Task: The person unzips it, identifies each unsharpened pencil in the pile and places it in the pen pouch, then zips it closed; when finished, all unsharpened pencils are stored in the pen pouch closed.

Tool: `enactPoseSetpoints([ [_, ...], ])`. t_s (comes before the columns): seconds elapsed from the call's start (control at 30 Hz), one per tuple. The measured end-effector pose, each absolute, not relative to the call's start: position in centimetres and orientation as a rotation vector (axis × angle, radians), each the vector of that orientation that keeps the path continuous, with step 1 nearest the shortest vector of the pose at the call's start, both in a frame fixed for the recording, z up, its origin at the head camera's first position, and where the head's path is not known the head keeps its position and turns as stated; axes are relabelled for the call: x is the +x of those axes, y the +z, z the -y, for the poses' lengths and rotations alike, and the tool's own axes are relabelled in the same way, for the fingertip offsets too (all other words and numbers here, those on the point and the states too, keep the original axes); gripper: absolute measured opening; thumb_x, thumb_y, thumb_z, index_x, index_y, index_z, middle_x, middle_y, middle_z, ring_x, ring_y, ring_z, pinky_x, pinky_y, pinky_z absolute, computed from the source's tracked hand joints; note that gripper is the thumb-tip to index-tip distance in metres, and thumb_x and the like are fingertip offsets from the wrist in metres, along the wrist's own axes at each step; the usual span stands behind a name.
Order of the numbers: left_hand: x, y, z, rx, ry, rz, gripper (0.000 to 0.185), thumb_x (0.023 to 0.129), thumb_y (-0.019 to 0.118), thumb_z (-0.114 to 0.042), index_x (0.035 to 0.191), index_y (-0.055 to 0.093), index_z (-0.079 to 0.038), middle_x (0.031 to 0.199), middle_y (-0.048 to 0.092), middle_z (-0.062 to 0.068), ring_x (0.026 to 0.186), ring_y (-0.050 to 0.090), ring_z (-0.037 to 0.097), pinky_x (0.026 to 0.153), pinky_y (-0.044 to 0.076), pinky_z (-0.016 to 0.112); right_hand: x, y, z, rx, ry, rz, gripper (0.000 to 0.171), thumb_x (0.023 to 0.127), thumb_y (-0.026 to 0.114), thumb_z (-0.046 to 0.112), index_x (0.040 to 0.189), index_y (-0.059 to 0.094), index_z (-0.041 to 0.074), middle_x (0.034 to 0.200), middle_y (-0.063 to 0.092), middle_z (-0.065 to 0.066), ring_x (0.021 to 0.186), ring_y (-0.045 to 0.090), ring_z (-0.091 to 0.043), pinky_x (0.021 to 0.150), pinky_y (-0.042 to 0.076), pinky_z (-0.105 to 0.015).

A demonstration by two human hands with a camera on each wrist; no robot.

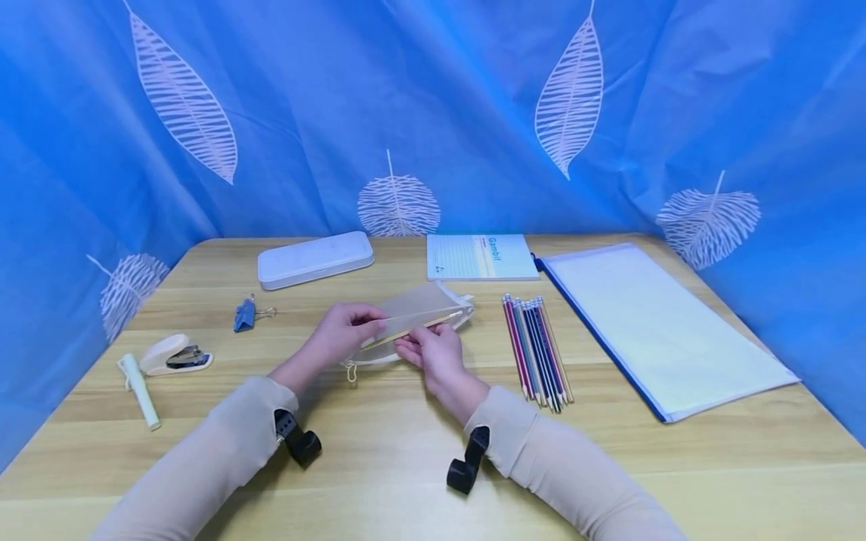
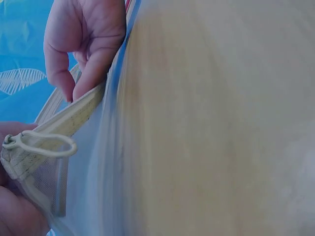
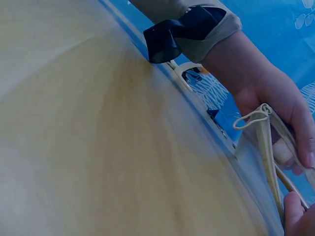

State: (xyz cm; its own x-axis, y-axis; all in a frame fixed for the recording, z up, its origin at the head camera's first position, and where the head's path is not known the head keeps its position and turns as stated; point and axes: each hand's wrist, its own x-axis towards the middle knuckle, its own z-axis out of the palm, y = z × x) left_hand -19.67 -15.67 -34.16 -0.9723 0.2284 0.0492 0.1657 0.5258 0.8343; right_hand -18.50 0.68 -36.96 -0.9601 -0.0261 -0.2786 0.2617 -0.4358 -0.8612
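A see-through mesh zip pouch (image 1: 421, 302) with cream zip edges is tilted up in the middle of the table, its mouth spread apart. The left hand (image 1: 346, 330) grips its left end, thumb and fingers at the upper edge. My right hand (image 1: 441, 359) pinches the lower zip edge (image 2: 81, 113) near the middle. A cream cord loop (image 2: 51, 153) hangs from the zip's left end. In the right wrist view the left hand (image 3: 275, 93) curls round the pouch's end. The palm side of the right hand is partly hidden from the head view.
Right of the pouch lie several pencils (image 1: 537, 349) and a blue-edged document folder (image 1: 663, 323). A white case (image 1: 316, 260) and a notebook (image 1: 482, 257) lie at the back. On the left are a blue binder clip (image 1: 245, 314), a stapler (image 1: 176, 355) and a pale green pen-like stick (image 1: 140, 392).
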Motion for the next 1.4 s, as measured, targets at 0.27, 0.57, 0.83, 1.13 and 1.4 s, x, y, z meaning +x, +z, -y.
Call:
enactPoseSetpoints([
  [0.27,-19.5,-34.3,15.8,0.339,1.521,-2.655,0.017,0.086,0.064,-0.013,0.099,0.070,-0.003,0.089,0.067,0.009,0.072,0.052,0.015,0.061,0.043,0.024,-18.3,-36.6,-2.2,0.285,-2.347,-1.715,0.024,0.090,0.052,0.000,0.109,0.054,-0.015,0.076,0.065,-0.012,0.065,0.065,-0.012,0.070,0.054,-0.026],
  [0.57,-19.2,-34.8,16.4,0.365,1.540,-2.610,0.018,0.087,0.064,-0.014,0.099,0.069,-0.001,0.093,0.067,0.012,0.072,0.052,0.014,0.060,0.044,0.024,-18.3,-34.2,-11.2,-0.057,-1.756,-2.342,0.027,0.089,0.055,0.006,0.112,0.057,-0.007,0.092,0.065,-0.019,0.070,0.064,-0.014,0.069,0.055,-0.030],
  [0.83,-19.2,-34.8,17.2,0.327,1.502,-2.646,0.019,0.088,0.063,-0.017,0.101,0.069,-0.005,0.097,0.066,0.010,0.077,0.052,0.016,0.064,0.044,0.027,-19.7,-34.1,-20.8,-0.149,-1.375,-2.713,0.029,0.089,0.058,0.011,0.110,0.056,-0.008,0.092,0.064,-0.019,0.071,0.061,-0.016,0.064,0.053,-0.025],
  [1.13,-19.2,-34.8,17.4,0.338,1.497,-2.662,0.018,0.088,0.064,-0.016,0.100,0.070,-0.005,0.095,0.066,0.009,0.077,0.052,0.016,0.063,0.044,0.026,-20.8,-35.0,-23.7,-0.018,-1.291,-2.609,0.041,0.085,0.066,0.016,0.113,0.050,-0.008,0.088,0.058,-0.012,0.068,0.060,-0.011,0.063,0.054,-0.026],
  [1.4,-19.1,-34.7,17.5,0.291,1.494,-2.647,0.018,0.088,0.063,-0.017,0.101,0.070,-0.007,0.098,0.066,0.008,0.081,0.053,0.018,0.064,0.044,0.027,-21.3,-34.6,-24.0,0.013,-1.053,-2.648,0.039,0.082,0.061,0.009,0.114,0.044,-0.008,0.079,0.060,-0.012,0.058,0.058,-0.013,0.054,0.052,-0.028],
])
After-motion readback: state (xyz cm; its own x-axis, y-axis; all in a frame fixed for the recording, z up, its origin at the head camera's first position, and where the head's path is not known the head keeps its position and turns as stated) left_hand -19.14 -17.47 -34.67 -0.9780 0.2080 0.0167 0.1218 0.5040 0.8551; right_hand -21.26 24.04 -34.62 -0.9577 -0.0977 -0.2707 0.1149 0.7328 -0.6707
